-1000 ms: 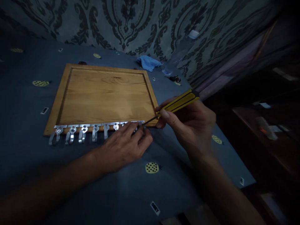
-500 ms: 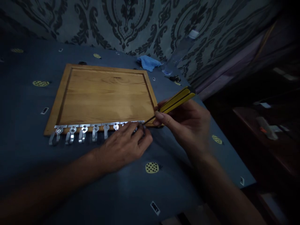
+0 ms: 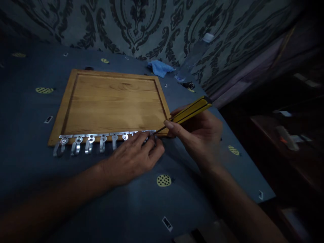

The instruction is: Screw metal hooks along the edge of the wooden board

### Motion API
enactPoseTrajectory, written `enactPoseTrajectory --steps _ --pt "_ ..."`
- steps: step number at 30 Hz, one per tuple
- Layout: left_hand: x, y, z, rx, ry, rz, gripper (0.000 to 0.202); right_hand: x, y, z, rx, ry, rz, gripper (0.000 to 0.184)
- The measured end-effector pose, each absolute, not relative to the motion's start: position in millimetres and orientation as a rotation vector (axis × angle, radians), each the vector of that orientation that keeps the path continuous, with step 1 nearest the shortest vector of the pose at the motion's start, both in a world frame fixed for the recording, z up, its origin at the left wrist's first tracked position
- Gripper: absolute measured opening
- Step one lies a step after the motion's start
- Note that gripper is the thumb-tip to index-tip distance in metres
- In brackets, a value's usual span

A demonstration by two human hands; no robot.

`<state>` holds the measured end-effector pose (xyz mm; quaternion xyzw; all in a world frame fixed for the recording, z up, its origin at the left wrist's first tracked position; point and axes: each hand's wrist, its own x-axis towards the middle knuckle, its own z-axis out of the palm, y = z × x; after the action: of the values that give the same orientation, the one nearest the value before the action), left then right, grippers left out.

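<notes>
A framed wooden board [image 3: 113, 104] lies flat on the blue table. Along its near edge runs a silver metal hook rail [image 3: 90, 138], with several hooks hanging over the front. My left hand [image 3: 135, 157] is closed over the rail's right part, its curled fingers pressing at the last hooks and hiding some of them. In my right hand [image 3: 199, 136] is a screwdriver [image 3: 193, 109] with a yellow and black handle, gripped between thumb and fingers. Its shaft slants down left to the rail's right end, beside my left fingertips; the exact tip is hard to make out.
Behind the board sit a blue cloth [image 3: 160, 68], a clear plastic bottle [image 3: 193, 57] and a small dark object [image 3: 187, 85]. A patterned wall [image 3: 138, 27] borders the table's back. The pineapple-print tabletop [image 3: 141, 209] ends at the right, beside a dark area with blurred items.
My right hand has shifted slightly left and turned a little, and the screwdriver handle has tipped slightly lower. My left hand and the board stay where they were.
</notes>
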<state>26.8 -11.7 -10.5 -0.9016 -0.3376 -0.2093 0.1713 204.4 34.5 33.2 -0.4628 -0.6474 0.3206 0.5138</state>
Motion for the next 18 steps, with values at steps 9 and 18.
enactPoseTrajectory --steps 9,18 --pt "26.6 -11.4 -11.2 -2.556 -0.958 -0.595 0.023 205.9 37.5 30.9 -1.125 -1.535 0.752 0.032" --pt "26.8 -11.3 -12.5 -2.548 -0.958 -0.594 0.023 210.7 37.4 31.7 -1.098 -1.643 0.872 0.031"
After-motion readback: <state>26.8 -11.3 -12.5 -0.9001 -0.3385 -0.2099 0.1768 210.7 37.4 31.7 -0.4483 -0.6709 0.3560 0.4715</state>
